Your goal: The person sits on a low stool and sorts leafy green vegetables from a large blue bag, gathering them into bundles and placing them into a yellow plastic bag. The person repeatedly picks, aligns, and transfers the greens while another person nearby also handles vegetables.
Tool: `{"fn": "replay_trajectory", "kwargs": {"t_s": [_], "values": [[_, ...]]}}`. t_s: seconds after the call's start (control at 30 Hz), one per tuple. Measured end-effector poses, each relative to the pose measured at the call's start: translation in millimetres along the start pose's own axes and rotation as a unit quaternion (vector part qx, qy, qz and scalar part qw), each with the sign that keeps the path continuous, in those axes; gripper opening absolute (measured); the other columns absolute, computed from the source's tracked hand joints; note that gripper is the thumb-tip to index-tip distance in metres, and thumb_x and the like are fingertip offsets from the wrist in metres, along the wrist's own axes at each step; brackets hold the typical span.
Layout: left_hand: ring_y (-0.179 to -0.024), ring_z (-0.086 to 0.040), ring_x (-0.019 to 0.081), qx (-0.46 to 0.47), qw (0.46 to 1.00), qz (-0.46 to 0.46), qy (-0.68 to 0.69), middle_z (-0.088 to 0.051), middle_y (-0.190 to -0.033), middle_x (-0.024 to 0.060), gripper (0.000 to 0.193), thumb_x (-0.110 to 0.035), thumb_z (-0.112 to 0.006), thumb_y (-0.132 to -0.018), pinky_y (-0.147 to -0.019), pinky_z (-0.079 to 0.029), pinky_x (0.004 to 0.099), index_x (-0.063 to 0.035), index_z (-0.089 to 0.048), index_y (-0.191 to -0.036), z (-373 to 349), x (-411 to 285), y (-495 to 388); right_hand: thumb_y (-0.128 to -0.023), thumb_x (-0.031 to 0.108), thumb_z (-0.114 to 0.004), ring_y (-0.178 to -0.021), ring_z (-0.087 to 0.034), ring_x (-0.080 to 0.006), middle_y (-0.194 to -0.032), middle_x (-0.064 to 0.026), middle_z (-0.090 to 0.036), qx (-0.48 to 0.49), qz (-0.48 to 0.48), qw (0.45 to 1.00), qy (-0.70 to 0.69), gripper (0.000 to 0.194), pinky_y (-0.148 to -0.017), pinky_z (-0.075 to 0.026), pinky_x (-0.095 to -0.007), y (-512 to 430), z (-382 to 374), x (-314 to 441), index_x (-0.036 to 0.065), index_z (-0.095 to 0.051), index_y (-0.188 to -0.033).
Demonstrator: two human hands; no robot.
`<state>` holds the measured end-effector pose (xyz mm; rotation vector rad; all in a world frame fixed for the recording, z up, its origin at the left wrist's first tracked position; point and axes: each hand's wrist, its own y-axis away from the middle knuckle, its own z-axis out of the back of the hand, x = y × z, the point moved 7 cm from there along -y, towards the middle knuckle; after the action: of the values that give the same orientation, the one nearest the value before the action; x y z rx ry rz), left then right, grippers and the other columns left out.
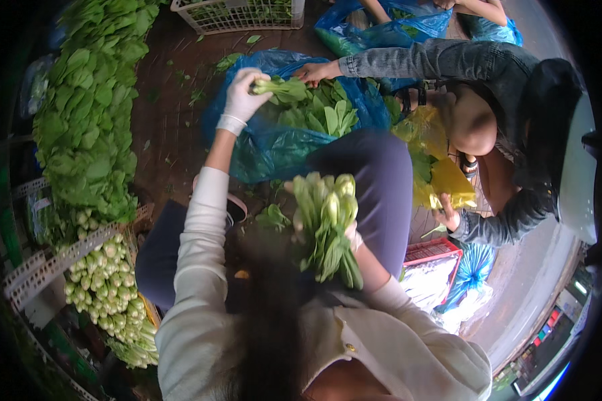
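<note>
My left hand (246,95), in a thin white glove, grips a small leafy green (283,90) by its pale stem end. It is over an open blue plastic bag (266,145) that holds loose leafy greens (328,115). Nearer my body, my right hand (352,235), gloved too, holds a thick bunch of leafy greens (328,220) with pale stems up and leaves hanging down. The bunch hides most of that hand's fingers. Another person's bare hand (313,74) reaches into the same bag, close to the leaves in my left hand.
Stacked leafy greens (88,120) and stem-out bundles (105,280) fill the left side, by a perforated crate edge (75,250). A plastic crate (241,19) stands at the top. The other person holds a yellow bag (446,185). A red crate (431,250) sits at right.
</note>
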<state>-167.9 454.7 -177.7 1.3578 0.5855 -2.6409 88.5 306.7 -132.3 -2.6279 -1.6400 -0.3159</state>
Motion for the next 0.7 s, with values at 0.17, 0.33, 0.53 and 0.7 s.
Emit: {"fn": "replay_trajectory", "kwargs": {"t_s": [0.17,0.33,0.53,0.7], "values": [[-0.093,-0.061,0.0108,0.155,0.983,0.075,0.069,-0.064,-0.097,0.0033,0.029,0.002,-0.070,-0.072,-0.078,-0.050,0.0255,-0.0033,-0.064,-0.100,119.5,-141.0,32.9,-0.063,0.041,-0.071,-0.093,-0.057,-0.0235,-0.107,-0.0113,-0.055,0.052,-0.004,0.999,-0.005,0.111,-0.087,-0.048,-0.0394,7.2,-24.6,6.4,0.006,-0.013,-0.151],[-0.080,-0.060,0.0067,0.433,0.894,0.104,-0.041,-0.064,-0.088,0.0021,0.040,-0.015,-0.074,-0.066,-0.064,-0.042,0.0205,-0.0036,-0.062,-0.102,160.3,-286.0,90.0,-0.065,0.034,-0.072,-0.106,-0.057,-0.0297,-0.119,-0.0158,-0.054,0.036,-0.007,0.999,0.033,0.092,-0.096,-0.046,-0.0418,19.3,-37.9,0.8,0.002,-0.032,-0.143],[-0.085,-0.057,0.0082,0.283,0.932,0.210,0.081,-0.065,-0.096,0.0034,0.050,0.000,-0.071,-0.073,-0.076,-0.046,0.0239,-0.0028,-0.057,-0.120,84.8,-297.6,147.8,-0.067,0.010,-0.071,-0.117,-0.055,-0.0300,-0.129,-0.0159,-0.055,0.026,-0.037,0.999,0.002,0.077,-0.103,-0.044,-0.0429,39.5,-51.4,-8.0,0.001,-0.042,-0.137],[-0.112,-0.055,0.0141,0.001,0.909,0.252,0.332,-0.058,-0.123,0.0084,0.053,0.009,-0.061,-0.080,-0.099,-0.042,0.0292,0.0034,-0.049,-0.132,62.5,-298.2,191.7,-0.066,0.005,-0.075,-0.116,-0.056,-0.0265,-0.127,-0.0120,-0.057,-0.011,-0.004,0.997,0.071,0.076,-0.103,-0.044,-0.0408,57.2,-40.6,9.6,0.003,-0.045,-0.135]]}}
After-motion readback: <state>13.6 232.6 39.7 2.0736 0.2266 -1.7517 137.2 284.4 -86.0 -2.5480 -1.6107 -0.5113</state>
